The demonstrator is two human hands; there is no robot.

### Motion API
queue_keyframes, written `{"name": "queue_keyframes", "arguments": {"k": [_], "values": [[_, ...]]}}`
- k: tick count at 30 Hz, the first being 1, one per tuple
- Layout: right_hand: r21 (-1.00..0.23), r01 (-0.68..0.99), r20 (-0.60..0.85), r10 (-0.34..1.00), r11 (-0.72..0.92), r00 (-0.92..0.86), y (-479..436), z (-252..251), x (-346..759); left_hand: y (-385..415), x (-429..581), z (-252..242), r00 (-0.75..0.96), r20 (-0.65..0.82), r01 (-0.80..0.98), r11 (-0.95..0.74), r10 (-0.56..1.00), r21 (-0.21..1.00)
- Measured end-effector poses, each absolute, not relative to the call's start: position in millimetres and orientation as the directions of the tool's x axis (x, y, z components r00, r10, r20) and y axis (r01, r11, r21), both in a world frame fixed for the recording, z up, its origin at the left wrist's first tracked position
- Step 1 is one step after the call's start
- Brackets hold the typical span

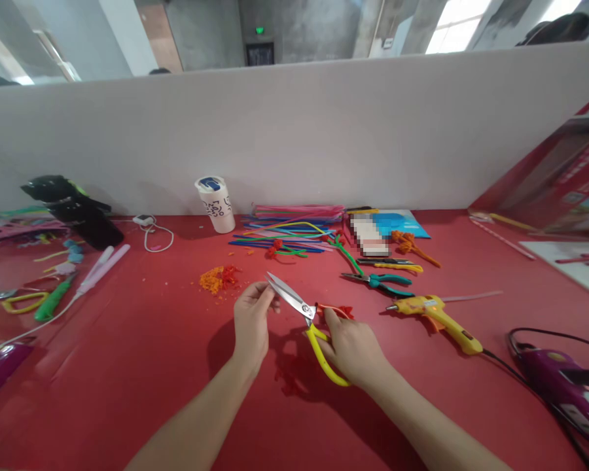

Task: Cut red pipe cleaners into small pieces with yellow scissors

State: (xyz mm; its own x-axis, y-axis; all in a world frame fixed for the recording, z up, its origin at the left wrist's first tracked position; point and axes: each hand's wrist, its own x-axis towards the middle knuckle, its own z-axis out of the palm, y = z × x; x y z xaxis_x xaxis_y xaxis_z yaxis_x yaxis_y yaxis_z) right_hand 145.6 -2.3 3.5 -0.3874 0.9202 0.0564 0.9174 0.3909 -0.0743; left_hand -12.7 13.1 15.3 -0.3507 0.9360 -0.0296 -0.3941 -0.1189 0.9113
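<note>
My right hand [356, 347] is wrapped round a pair of scissors [294, 301] with a large yellow handle loop. The blades point away to the upper left and look slightly parted. At the blade tips my left hand [254, 317] is closed in a pinch, thumb against fingers; whatever it holds is hidden or too small to name. Just beyond it lies a pile of orange and red fluffy clippings [218, 279]. Red scraps [289, 376] lie on the table between my forearms, and more red fluff shows behind my right hand.
Colourful pipe cleaners [294, 222] are heaped at the back, with a white cup [216, 204] beside them. Rightward lie teal-handled pliers [380, 281], a yellow glue gun [439, 317] and an orange fuzzy piece [412, 245]. A black bottle [81, 212] and a pink hair straightener [101, 271] are left.
</note>
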Motion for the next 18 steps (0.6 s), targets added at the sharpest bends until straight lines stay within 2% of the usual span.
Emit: {"name": "queue_keyframes", "arguments": {"k": [18], "values": [[-0.071,0.921,0.089,0.922,0.383,-0.377,-1.8,0.8,146.3,14.3,-15.3,11.9,-0.349,-0.014,-0.355,-0.118,0.937,0.927]]}}
